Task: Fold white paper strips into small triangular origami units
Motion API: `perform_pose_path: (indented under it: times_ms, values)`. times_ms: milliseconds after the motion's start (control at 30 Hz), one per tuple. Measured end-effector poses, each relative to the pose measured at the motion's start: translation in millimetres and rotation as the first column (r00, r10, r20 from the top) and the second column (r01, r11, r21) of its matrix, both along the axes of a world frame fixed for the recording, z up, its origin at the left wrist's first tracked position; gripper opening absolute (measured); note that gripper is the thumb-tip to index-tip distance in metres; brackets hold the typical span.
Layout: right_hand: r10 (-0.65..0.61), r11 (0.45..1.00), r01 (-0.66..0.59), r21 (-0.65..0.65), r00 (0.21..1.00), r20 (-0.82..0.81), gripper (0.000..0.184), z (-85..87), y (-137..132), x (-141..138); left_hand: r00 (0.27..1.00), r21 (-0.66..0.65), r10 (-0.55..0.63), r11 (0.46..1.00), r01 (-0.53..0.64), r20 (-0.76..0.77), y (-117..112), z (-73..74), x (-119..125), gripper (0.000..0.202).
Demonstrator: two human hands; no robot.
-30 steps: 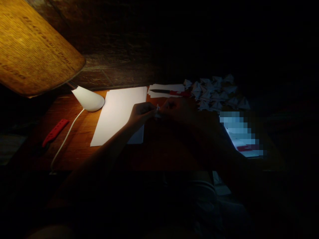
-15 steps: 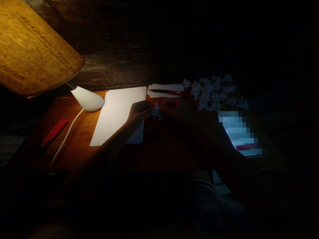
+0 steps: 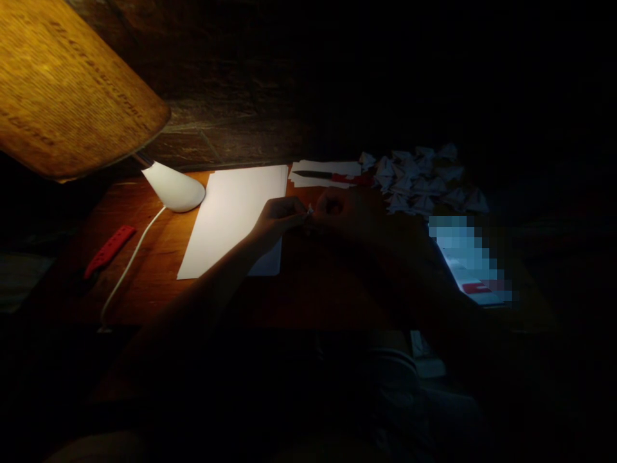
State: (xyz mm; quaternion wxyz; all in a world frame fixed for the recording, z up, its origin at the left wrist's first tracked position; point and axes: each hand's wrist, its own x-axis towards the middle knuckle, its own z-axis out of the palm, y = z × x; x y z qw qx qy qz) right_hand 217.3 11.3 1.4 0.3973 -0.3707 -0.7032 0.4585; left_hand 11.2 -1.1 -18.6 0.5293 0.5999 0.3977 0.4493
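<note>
Between my two hands, over the middle of the table, is a small folded piece of white paper point(image 3: 310, 211), mostly covered by the fingers. My left hand point(image 3: 282, 215) pinches it from the left, thumb and forefinger together, above the right edge of a stack of white paper sheets point(image 3: 231, 212). From the other side my right hand point(image 3: 337, 209) grips the same folded paper, its fingers curled and deep in shadow. Several folded white paper pieces point(image 3: 424, 180) stand grouped beyond the right hand.
A knife point(image 3: 313, 174) with a red handle lies on smaller paper pieces point(image 3: 351, 168) at the back. A lit tablet or phone point(image 3: 470, 267) lies at the right. The lamp point(image 3: 173, 190), its white cord point(image 3: 130, 263) and a red strip-shaped object point(image 3: 110, 251) occupy the left.
The folded paper has turned or been pressed between my fingers, so less of it shows. My hands have come closer together. The whole view has shifted slightly.
</note>
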Motion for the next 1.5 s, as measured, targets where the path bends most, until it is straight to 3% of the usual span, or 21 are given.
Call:
perform_pose_path:
  times_ms: [333,600,867,1033,1133,1500]
  values:
    - [-0.035,0.995,0.036,-0.088,0.999,0.01,0.017,-1.7,0.2,-2.2,0.999,-0.038,0.033,0.999,-0.033,0.016,0.3,0.3,1.3,0.025]
    - [-0.074,0.997,0.076,-0.025,0.995,0.06,0.013,-1.3,-2.5,-4.4,0.998,-0.041,0.003,0.999,-0.005,-0.057,-3.6,10.0,4.0,0.026]
    - [-0.066,0.995,0.067,-0.069,0.998,0.014,0.014,-1.7,-1.2,-6.9,0.998,-0.021,0.056,0.998,-0.057,-0.01,-0.3,1.7,3.6,0.028]
    - [-0.147,0.982,0.138,-0.133,0.987,-0.06,0.024,-0.2,-1.1,-9.3,0.981,0.027,0.187,0.982,-0.188,0.042,2.2,4.7,2.0,0.026]
    - [-0.125,0.979,0.115,-0.169,0.991,-0.051,0.031,-0.4,-1.9,-9.1,0.967,0.059,0.246,0.966,-0.25,0.071,2.9,6.5,1.4,0.024]
    - [-0.075,0.994,0.07,-0.087,0.996,-0.053,0.042,0.9,-2.8,-7.2,0.978,0.077,0.2,0.976,-0.204,0.062,0.2,12.3,3.5,0.034]
